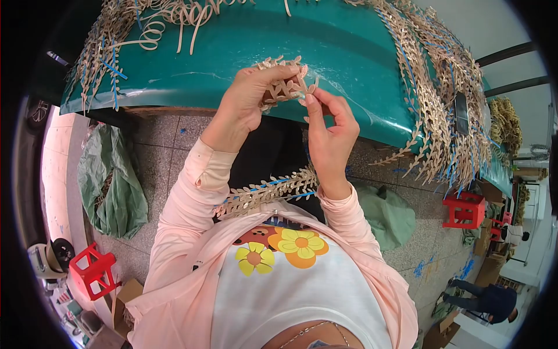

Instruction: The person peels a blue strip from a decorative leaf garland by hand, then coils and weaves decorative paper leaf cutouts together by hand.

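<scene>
Over the near edge of the green table, my left hand [250, 96] is closed around a bunch of beige leaf-shaped strands [282, 84], its thumb lying on top. My right hand [332, 125] is at the right end of the same bunch, thumb and forefinger pinched together on a leafy strand tip. The two hands are close but apart. Across my lap lies a leafy garland [267, 192] with a blue strip along it.
Leafy strands with blue strips hang over the green table [203, 75] at left and right [418, 87]. Curled beige strips [154, 35] lie at its back. Green bags [110, 180] and red stools [464, 210] stand on the floor. Another person [488, 299] is at lower right.
</scene>
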A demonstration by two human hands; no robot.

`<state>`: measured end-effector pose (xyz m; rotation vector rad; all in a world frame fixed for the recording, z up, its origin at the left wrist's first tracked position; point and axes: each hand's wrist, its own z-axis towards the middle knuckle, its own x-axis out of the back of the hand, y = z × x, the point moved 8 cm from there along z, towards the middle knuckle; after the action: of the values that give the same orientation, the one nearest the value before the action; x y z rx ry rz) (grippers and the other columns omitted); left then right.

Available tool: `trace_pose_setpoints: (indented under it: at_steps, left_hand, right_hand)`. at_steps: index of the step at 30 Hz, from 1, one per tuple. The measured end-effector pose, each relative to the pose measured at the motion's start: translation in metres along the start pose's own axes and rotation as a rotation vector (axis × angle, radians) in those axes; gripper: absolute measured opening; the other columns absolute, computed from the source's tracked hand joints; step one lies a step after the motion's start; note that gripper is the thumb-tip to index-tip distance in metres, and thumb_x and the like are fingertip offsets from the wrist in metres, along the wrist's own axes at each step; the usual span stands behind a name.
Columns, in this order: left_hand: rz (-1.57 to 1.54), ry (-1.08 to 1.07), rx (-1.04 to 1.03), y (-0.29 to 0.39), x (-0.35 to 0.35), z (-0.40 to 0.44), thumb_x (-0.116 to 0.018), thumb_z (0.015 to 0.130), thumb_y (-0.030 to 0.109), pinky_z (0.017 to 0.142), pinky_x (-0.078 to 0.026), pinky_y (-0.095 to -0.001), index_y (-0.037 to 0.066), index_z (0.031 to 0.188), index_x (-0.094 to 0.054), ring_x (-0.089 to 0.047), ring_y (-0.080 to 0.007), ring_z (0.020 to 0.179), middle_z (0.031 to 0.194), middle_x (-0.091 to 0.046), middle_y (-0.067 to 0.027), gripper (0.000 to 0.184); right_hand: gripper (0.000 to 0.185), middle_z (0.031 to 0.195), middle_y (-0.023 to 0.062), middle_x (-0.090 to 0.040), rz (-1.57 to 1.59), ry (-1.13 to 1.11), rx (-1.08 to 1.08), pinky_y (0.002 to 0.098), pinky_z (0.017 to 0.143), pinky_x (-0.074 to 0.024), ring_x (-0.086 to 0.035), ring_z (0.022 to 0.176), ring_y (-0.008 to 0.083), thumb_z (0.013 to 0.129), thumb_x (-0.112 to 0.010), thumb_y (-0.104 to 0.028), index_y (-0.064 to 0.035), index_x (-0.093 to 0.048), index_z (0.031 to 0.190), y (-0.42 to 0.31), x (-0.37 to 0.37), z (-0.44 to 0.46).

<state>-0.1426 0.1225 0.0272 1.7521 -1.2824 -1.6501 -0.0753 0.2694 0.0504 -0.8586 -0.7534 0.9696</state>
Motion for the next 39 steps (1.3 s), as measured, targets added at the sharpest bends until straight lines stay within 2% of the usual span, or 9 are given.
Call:
trace_pose_setpoints:
  at_steps: [7,10,13,16,22,24,28,30,39]
  left_hand:
    - [-0.104,0.039,0.058,-0.005,-0.002,0.003,-0.076,0.084,0.017,0.060,-0.051,-0.0238,0.001,0.088,-0.070,-0.066,-0.0111,0.068,0.081,-0.070,-0.0058,0.017]
    - [0.097,-0.090,0.004,-0.001,-0.004,0.004,-0.078,0.083,0.020,0.054,-0.042,-0.0213,0.002,0.089,-0.071,-0.062,-0.0078,0.064,0.079,-0.069,-0.0040,0.020]
    - [0.373,-0.150,-0.012,-0.004,0.001,0.007,-0.076,0.085,0.023,0.070,-0.051,-0.0247,0.003,0.097,-0.073,-0.065,-0.0102,0.074,0.079,-0.070,-0.0029,0.023]
    - [0.250,-0.039,-0.117,0.008,0.000,0.009,-0.082,0.079,0.022,0.053,-0.043,-0.0210,0.002,0.092,-0.072,-0.063,-0.0080,0.062,0.080,-0.070,-0.0037,0.026]
    - [0.099,0.047,-0.022,0.014,0.007,0.011,-0.082,0.078,0.017,0.063,-0.056,-0.0234,0.002,0.091,-0.071,-0.069,-0.0124,0.070,0.083,-0.071,-0.0059,0.023]
    - [0.106,0.063,-0.065,0.017,0.007,0.012,-0.082,0.079,0.017,0.061,-0.055,-0.0233,0.002,0.090,-0.070,-0.068,-0.0122,0.069,0.082,-0.071,-0.0061,0.022]
    - [0.112,0.073,-0.067,0.017,0.006,0.013,-0.082,0.079,0.017,0.061,-0.055,-0.0233,0.001,0.090,-0.070,-0.068,-0.0122,0.068,0.082,-0.071,-0.0065,0.022]
    - [0.116,0.040,-0.052,0.018,0.005,0.012,-0.081,0.080,0.017,0.061,-0.055,-0.0246,0.001,0.090,-0.070,-0.068,-0.0128,0.068,0.082,-0.070,-0.0067,0.022]
    - [-0.037,-0.039,0.098,0.001,0.002,0.013,-0.078,0.083,0.020,0.070,-0.054,-0.0245,0.001,0.101,-0.067,-0.069,-0.0126,0.076,0.087,-0.070,-0.0065,0.028]
  right_hand:
    - [0.016,0.097,0.0066,-0.061,-0.016,-0.062,-0.064,0.0229,0.066,-0.0493,-0.061,0.078,0.0100,0.092,-0.069,-0.011,0.0019,-0.069,0.102,-0.001,-0.003,0.006]
    - [0.017,0.111,0.0091,-0.056,0.026,-0.052,-0.073,0.0233,0.067,-0.0494,-0.060,0.077,0.0111,0.091,-0.070,-0.013,0.0003,-0.070,0.102,0.008,0.000,0.011]
    - [0.018,0.122,0.0118,-0.050,-0.052,-0.135,-0.004,0.0239,0.072,-0.0518,-0.063,0.081,0.0138,0.091,-0.071,-0.014,-0.0013,-0.070,0.104,0.005,-0.002,0.017]
    - [0.019,0.116,0.0122,-0.056,0.054,-0.147,-0.072,0.0254,0.078,-0.0531,-0.065,0.087,0.0151,0.091,-0.071,-0.012,-0.0011,-0.069,0.106,0.007,-0.003,0.019]
    - [0.017,0.098,0.0071,-0.066,0.321,-0.166,-0.269,0.0276,0.083,-0.0524,-0.063,0.093,0.0136,0.089,-0.071,-0.009,0.0006,-0.069,0.103,0.022,-0.006,0.010]
    - [0.016,0.099,0.0071,-0.065,0.116,-0.103,0.019,0.0280,0.085,-0.0513,-0.062,0.094,0.0134,0.089,-0.072,-0.009,0.0010,-0.069,0.101,0.002,-0.001,0.011]
    - [0.015,0.100,0.0073,-0.065,-0.078,-0.097,0.098,0.0277,0.087,-0.0497,-0.061,0.095,0.0132,0.089,-0.072,-0.009,0.0017,-0.068,0.098,0.000,-0.002,0.009]
    - [0.014,0.103,0.0075,-0.065,0.166,-0.081,0.012,0.0260,0.083,-0.0486,-0.060,0.094,0.0124,0.088,-0.073,-0.009,0.0019,-0.067,0.095,0.014,-0.004,0.011]
    - [0.014,0.082,-0.0007,-0.066,0.272,-0.144,-0.268,0.0187,0.068,-0.0439,-0.056,0.074,0.0035,0.090,-0.072,-0.011,0.0015,-0.067,0.092,0.035,-0.010,0.013]
